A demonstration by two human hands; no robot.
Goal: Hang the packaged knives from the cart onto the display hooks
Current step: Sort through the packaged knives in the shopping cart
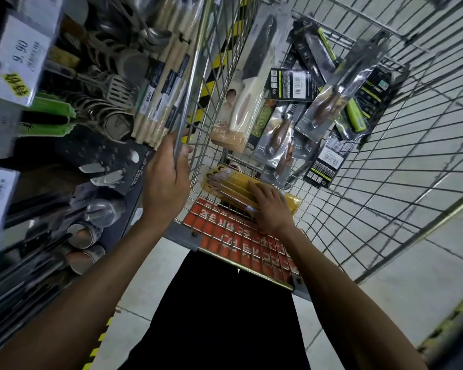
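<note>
A wire shopping cart (385,166) holds several packaged knives. A white-handled knife pack (251,84) leans against the left wall. Dark packs with wooden handles (329,102) and green-trimmed packs (358,113) lie in a heap at the far end. A stack of yellow packs (233,182) lies at the near end. My right hand (271,206) reaches into the cart and lies on the yellow stack, fingers over its top pack. My left hand (169,172) grips the cart's left rim bar.
Display shelving (64,129) on the left carries hanging utensils, wooden-handled packs (161,84), spatulas, and price tags (14,60). A red sign panel (241,236) covers the cart's near end. Tiled floor with yellow-black tape lies below.
</note>
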